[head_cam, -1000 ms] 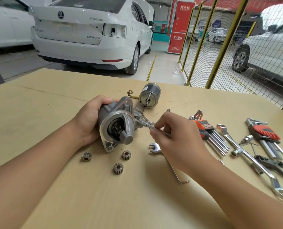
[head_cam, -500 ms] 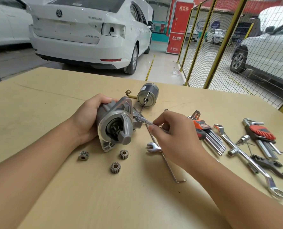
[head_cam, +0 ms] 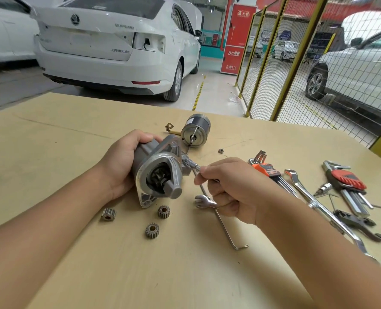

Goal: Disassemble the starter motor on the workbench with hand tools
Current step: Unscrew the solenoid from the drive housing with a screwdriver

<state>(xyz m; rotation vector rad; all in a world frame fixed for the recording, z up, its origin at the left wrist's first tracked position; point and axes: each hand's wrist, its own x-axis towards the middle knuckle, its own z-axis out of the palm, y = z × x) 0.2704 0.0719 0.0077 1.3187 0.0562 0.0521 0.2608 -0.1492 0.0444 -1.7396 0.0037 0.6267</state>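
Note:
The grey starter motor housing [head_cam: 160,170] lies on the workbench [head_cam: 51,139] with its pinion end facing me. My left hand [head_cam: 122,161] grips its body from the left. My right hand [head_cam: 236,188] pinches a chrome socket driver [head_cam: 190,163] whose tip sits against the housing's right side. Three small planet gears [head_cam: 108,214] [head_cam: 163,211] [head_cam: 152,230] lie in front of the housing. The removed motor can [head_cam: 195,130] lies behind it, shaft towards me.
A small open-end spanner [head_cam: 204,201] and a long bent rod [head_cam: 227,230] lie under my right hand. A loose nut [head_cam: 221,150] sits behind it. Hex key sets [head_cam: 272,172] [head_cam: 347,181], spanners and pliers [head_cam: 354,221] cover the right side. A brass terminal [head_cam: 169,127] lies near the can.
My right hand has shifted slightly on the driver, twisting it at the housing. The left hand and housing stay in place.

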